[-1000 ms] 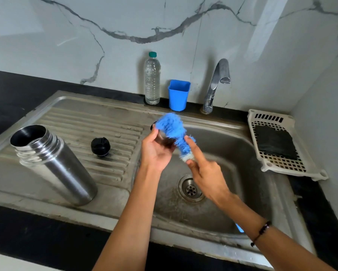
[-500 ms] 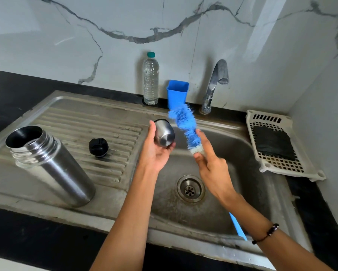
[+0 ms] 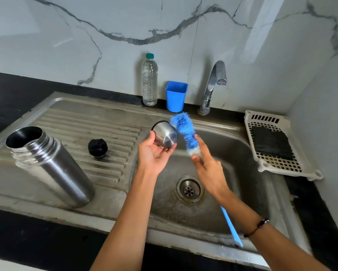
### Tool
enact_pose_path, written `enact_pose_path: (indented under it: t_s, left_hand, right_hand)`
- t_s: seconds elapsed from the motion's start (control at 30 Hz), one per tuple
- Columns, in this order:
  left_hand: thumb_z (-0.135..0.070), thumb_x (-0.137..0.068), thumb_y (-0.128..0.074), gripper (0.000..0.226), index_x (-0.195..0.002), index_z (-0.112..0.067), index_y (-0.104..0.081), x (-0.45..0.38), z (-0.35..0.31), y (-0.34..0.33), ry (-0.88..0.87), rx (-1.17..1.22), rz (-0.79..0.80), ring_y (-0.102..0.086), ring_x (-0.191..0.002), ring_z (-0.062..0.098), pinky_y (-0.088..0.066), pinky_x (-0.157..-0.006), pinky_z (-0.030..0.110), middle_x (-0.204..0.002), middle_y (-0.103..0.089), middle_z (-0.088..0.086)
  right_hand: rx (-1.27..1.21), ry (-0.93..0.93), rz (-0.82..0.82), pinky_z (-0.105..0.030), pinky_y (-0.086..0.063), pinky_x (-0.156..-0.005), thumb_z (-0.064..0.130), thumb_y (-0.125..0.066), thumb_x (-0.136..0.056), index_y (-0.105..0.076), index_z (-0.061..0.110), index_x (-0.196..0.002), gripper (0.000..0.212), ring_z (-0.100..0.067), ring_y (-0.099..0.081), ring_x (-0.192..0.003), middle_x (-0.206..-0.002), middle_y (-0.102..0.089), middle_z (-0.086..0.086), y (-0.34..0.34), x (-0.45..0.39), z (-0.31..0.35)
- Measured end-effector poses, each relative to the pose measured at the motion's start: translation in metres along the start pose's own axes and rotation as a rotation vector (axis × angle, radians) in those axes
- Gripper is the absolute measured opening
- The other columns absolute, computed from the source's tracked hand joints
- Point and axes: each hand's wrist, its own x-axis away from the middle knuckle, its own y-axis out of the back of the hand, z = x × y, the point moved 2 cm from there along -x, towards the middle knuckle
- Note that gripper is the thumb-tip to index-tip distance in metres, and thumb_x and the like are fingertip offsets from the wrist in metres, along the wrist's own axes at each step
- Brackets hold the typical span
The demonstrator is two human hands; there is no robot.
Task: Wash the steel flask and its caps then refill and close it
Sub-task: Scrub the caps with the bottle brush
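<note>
My left hand [image 3: 153, 153] holds the steel cup cap [image 3: 165, 134] over the sink basin's left edge, its closed bottom toward me. My right hand [image 3: 207, 167] grips a blue bottle brush [image 3: 184, 132] just below the bristles; the bristle head rests against the cap's right side, and the blue handle [image 3: 230, 225] runs back under my forearm. The open steel flask [image 3: 51, 165] stands on the ribbed drainboard at the left. The black inner stopper [image 3: 97, 146] sits on the drainboard between the flask and my left hand.
The steel sink [image 3: 242, 153] has a drain [image 3: 189, 189] below my hands. A tap [image 3: 213, 85], a blue plastic cup [image 3: 175, 95] and a clear water bottle [image 3: 149, 81] stand along the back wall. A white plastic basket [image 3: 277, 167] with a dark cloth lies at the right.
The brush head came out from over the cap and swung to its right side. My left hand turned the cap so that its bottom shows, and both hands rose slightly toward the tap.
</note>
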Motion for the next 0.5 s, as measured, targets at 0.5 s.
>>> enact_pose_path:
  t_s: [0.5]
  left_hand:
    - [-0.040,-0.094,-0.039,0.038,-0.093,-0.009,-0.060,0.002,-0.005,-0.016,-0.006,-0.158,-0.034,-0.055,-0.067,0.020,-0.047,-0.064,0.029,-0.077,-0.063,0.011]
  right_hand:
    - [0.111,0.182,0.038,-0.036,-0.050,-0.067,0.026,-0.045,-0.098,-0.003,0.061,-0.134,0.065,-0.025,-0.061,-0.062,-0.078,-0.066,-0.006,-0.001,0.014,0.003]
